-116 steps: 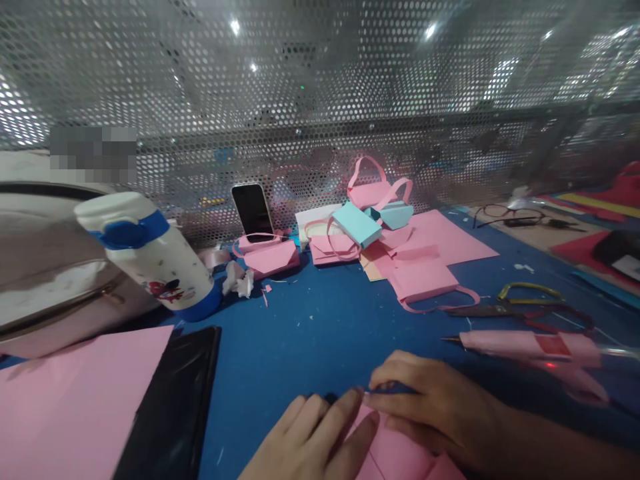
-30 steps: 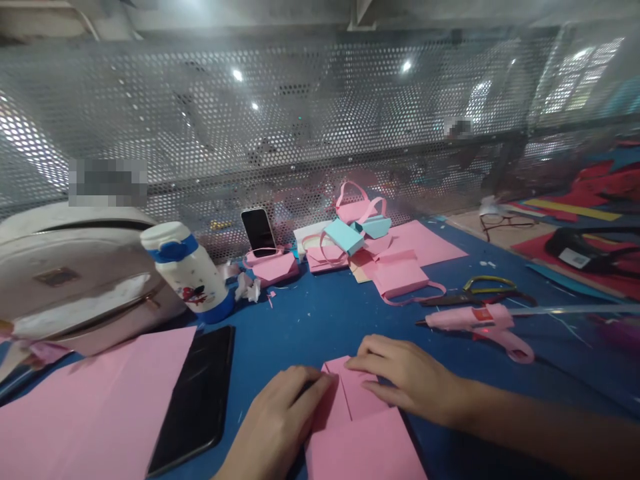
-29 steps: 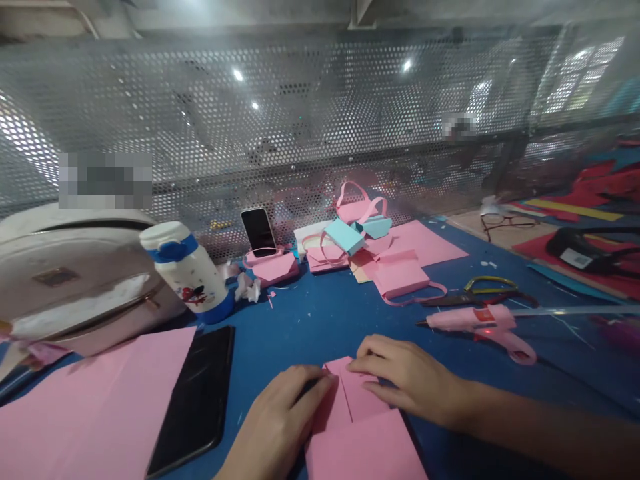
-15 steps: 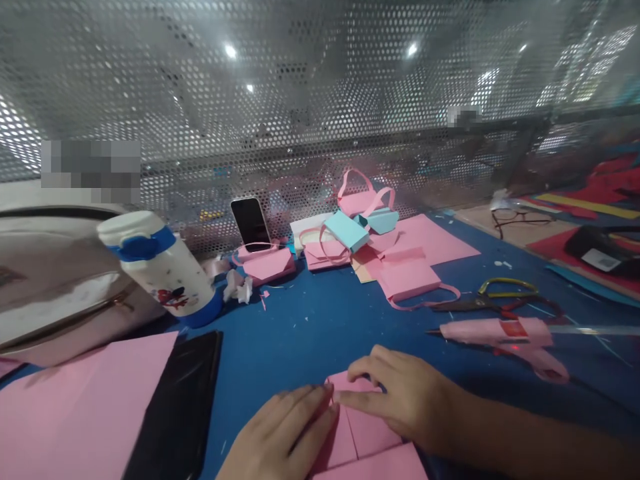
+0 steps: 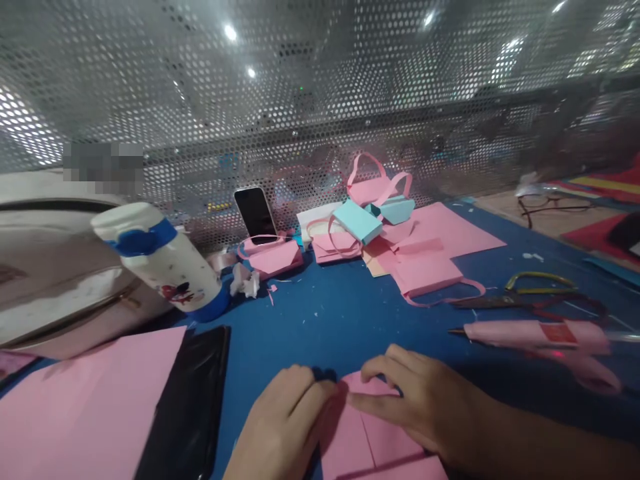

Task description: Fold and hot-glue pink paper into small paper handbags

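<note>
A folded pink paper point(image 5: 367, 433) lies flat on the blue tabletop in front of me, with straight crease lines and a folded strip along its near side. My left hand point(image 5: 283, 423) grips its upper left edge, thumb stretched along the paper and the other fingers curled at the side, partly hidden. From the right, my right hand point(image 5: 425, 397) pinches the far edge, its thumb lying on the paper and its bent fingers over the border. Both thumb tips nearly meet at the upper left corner.
To the right lie a pink glue gun point(image 5: 537, 333) and scissors point(image 5: 540, 283). Small paper bags point(image 5: 357, 221) in pink and blue sit at the back, near a phone point(image 5: 256, 215). At left are a bottle point(image 5: 160, 260), a backpack point(image 5: 55, 267), pink sheets point(image 5: 95, 400) and a black flat object point(image 5: 195, 393).
My left hand's fingers have drawn in from lying across the paper to curl at its left edge, uncovering more of it. The whole view has shifted slightly.
</note>
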Demonstrator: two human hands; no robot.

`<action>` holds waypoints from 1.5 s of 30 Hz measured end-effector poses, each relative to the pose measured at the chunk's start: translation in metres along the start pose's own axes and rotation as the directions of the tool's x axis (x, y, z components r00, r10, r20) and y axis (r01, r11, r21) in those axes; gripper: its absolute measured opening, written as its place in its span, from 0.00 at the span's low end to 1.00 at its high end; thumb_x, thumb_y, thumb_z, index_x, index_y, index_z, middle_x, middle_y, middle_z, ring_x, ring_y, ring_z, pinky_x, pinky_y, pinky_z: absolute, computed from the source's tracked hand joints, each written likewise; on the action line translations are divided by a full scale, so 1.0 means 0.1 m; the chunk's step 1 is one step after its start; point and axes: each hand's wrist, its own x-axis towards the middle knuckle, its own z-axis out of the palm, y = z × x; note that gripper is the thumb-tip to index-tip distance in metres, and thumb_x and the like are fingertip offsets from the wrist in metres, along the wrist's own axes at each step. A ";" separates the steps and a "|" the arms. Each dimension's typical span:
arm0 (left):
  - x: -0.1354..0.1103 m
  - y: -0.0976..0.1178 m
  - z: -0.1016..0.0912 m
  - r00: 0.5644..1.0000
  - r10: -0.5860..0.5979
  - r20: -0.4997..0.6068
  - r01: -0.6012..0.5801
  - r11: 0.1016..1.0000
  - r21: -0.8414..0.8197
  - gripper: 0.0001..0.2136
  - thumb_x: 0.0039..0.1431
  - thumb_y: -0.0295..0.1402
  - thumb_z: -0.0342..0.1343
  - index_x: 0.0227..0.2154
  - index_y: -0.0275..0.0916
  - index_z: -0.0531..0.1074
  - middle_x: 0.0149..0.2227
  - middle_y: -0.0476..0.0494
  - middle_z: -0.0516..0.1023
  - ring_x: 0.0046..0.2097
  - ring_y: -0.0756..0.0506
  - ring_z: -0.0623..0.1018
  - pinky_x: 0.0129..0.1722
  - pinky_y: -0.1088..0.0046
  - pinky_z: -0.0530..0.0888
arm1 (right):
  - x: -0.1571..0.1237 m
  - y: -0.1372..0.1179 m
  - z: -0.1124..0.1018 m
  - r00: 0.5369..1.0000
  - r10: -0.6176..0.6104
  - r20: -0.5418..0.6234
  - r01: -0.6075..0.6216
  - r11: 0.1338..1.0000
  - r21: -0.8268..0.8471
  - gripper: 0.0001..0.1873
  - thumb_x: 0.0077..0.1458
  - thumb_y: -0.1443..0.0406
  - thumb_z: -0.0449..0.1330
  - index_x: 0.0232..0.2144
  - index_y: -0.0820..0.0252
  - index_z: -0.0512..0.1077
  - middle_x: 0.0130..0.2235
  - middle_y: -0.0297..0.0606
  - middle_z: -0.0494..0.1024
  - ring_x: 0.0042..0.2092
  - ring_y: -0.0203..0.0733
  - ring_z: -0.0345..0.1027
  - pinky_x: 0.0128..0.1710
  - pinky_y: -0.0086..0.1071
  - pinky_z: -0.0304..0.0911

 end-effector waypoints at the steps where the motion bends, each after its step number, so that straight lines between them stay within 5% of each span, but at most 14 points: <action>1: 0.00 0.00 0.01 1.000 -0.005 -0.004 0.005 1.000 0.016 0.09 0.70 0.30 0.46 0.45 0.42 0.71 0.31 0.46 0.75 0.31 0.46 0.75 0.29 0.71 0.73 | -0.01 0.00 0.00 1.000 0.002 -0.004 -0.002 1.000 -0.001 0.27 0.57 0.75 0.56 0.57 0.49 0.67 0.49 0.41 0.74 0.41 0.44 0.63 0.38 0.35 0.59; 9: 0.02 0.02 -0.02 0.974 -0.226 0.011 0.225 0.963 -0.146 0.06 0.61 0.27 0.56 0.40 0.43 0.69 0.31 0.51 0.75 0.33 0.46 0.76 0.33 0.71 0.72 | -0.03 -0.01 0.05 1.000 0.003 -0.028 -0.005 0.998 -0.067 0.38 0.50 0.78 0.56 0.62 0.53 0.61 0.49 0.42 0.72 0.41 0.45 0.61 0.37 0.35 0.58; 14: 0.04 0.06 -0.03 0.996 -0.082 -0.047 0.076 0.990 -0.116 0.07 0.67 0.29 0.52 0.31 0.41 0.70 0.29 0.49 0.74 0.31 0.47 0.74 0.31 0.73 0.71 | 0.04 0.00 0.18 0.998 0.058 0.014 -0.055 0.987 -0.151 0.41 0.45 0.76 0.60 0.62 0.51 0.59 0.46 0.40 0.71 0.40 0.45 0.61 0.32 0.34 0.55; 18: -0.01 0.02 -0.06 0.991 0.127 -0.047 -0.129 0.991 -0.035 0.11 0.71 0.30 0.46 0.40 0.40 0.74 0.38 0.45 0.79 0.37 0.48 0.77 0.35 0.73 0.73 | 0.05 0.00 0.14 0.998 0.054 0.017 -0.052 0.989 -0.137 0.40 0.48 0.75 0.59 0.63 0.50 0.57 0.47 0.39 0.70 0.42 0.45 0.63 0.34 0.33 0.58; 23: -0.12 -0.04 -0.05 0.951 0.300 -0.079 -0.288 0.947 0.142 0.18 0.74 0.31 0.38 0.46 0.37 0.75 0.47 0.42 0.81 0.45 0.46 0.78 0.42 0.71 0.73 | 0.00 -0.02 -0.02 0.996 0.088 -0.021 -0.087 0.995 0.046 0.26 0.55 0.76 0.54 0.56 0.54 0.65 0.49 0.40 0.71 0.45 0.43 0.66 0.41 0.34 0.62; 28: -0.11 -0.02 -0.04 0.938 0.334 -0.092 -0.309 0.927 0.213 0.20 0.74 0.30 0.36 0.46 0.36 0.75 0.47 0.41 0.81 0.44 0.44 0.79 0.40 0.69 0.75 | -0.07 0.01 -0.03 0.970 0.166 -0.178 -0.110 0.950 0.291 0.08 0.64 0.71 0.53 0.41 0.60 0.72 0.40 0.38 0.76 0.41 0.40 0.69 0.42 0.31 0.64; 32: -0.03 0.01 -0.08 0.937 0.341 -0.079 -0.318 0.924 0.213 0.20 0.74 0.29 0.36 0.43 0.33 0.76 0.44 0.39 0.83 0.40 0.44 0.80 0.36 0.69 0.77 | -0.06 0.02 0.01 0.979 0.077 -0.188 -0.030 0.970 0.242 0.12 0.68 0.70 0.51 0.35 0.59 0.73 0.37 0.35 0.78 0.37 0.37 0.70 0.39 0.29 0.66; 37: -0.01 0.01 -0.06 0.948 0.305 -0.094 -0.284 0.940 0.188 0.17 0.72 0.28 0.40 0.41 0.33 0.76 0.43 0.38 0.83 0.38 0.44 0.79 0.33 0.70 0.79 | -0.06 0.02 -0.01 0.985 0.064 -0.161 -0.036 0.985 0.169 0.11 0.66 0.71 0.53 0.34 0.59 0.74 0.41 0.34 0.81 0.39 0.37 0.72 0.39 0.28 0.69; 42: -0.03 -0.01 -0.03 0.951 0.301 -0.072 -0.278 0.933 0.229 0.14 0.70 0.27 0.44 0.42 0.32 0.75 0.42 0.38 0.82 0.38 0.42 0.79 0.28 0.70 0.79 | -0.09 0.03 0.07 0.950 -0.022 -0.310 0.045 0.997 0.067 0.09 0.65 0.73 0.53 0.40 0.60 0.73 0.43 0.39 0.81 0.44 0.38 0.72 0.47 0.30 0.69; 45: -0.05 -0.02 -0.03 0.973 0.227 -0.047 -0.216 0.962 0.166 0.13 0.70 0.29 0.44 0.40 0.34 0.75 0.35 0.41 0.79 0.33 0.44 0.77 0.25 0.72 0.76 | -0.06 0.03 0.12 0.974 -0.056 -0.218 0.062 0.998 0.021 0.13 0.63 0.73 0.55 0.48 0.60 0.72 0.43 0.39 0.79 0.42 0.40 0.70 0.44 0.32 0.69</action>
